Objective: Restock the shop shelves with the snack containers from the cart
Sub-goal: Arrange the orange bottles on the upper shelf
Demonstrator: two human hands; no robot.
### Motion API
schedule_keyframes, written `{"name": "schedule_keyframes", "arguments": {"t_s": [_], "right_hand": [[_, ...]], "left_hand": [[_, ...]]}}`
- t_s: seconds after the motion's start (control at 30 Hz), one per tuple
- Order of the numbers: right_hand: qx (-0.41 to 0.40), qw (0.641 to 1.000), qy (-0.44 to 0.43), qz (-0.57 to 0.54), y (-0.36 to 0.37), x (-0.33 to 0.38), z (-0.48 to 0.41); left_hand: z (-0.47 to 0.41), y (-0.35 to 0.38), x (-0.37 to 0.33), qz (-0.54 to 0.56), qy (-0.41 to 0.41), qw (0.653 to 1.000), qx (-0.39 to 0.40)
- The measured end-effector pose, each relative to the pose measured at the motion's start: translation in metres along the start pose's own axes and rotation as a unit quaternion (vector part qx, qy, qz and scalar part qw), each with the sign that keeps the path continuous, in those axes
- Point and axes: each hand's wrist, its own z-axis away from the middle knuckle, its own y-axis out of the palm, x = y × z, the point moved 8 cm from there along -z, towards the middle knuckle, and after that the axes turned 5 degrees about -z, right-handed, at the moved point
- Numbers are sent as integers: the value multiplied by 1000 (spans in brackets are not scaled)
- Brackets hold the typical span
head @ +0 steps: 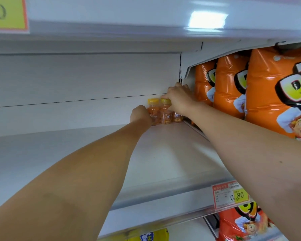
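On shelf [163, 153], bottle [165, 114] in right fingers [165, 97]

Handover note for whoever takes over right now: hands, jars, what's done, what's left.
Left hand: curled against the left jar, seems to grip it.
Right hand: pinches the yellow lid of the middle jar.
Jars: three stand upright in a row at the back right corner of the white shelf. The third jar is partly hidden under the right hand. Orange snack bags stand in the next bay to the right.
Done: three jars on the shelf.
Left: let go, then add more jars beside them. The cart is not in view, so remaining stock is unknown.
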Motion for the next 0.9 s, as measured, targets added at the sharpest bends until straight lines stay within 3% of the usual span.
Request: {"name": "schedule_keyframes", "arguments": {"t_s": [0.3, 0.57, 0.67, 0.8, 0.9], "right_hand": [[-9, 998, 51, -31, -3, 1, 1], [-10, 998, 45, -38, -2, -2, 1], [10, 996, 51, -73, -1, -3, 7], [-10, 986, 53, -161, -25, 5, 31], [-21, 974, 59, -220, -52, 17, 65]], "left_hand": [[7, 3, 2, -3, 9, 1000, 3], [3, 5, 3, -3, 1, 1000, -3], [8, 4, -6, -87, 30, 995, 39], [41, -16, -11, -236, 63, 962, 125], [83, -47, -7, -224, 64, 964, 132]]}}
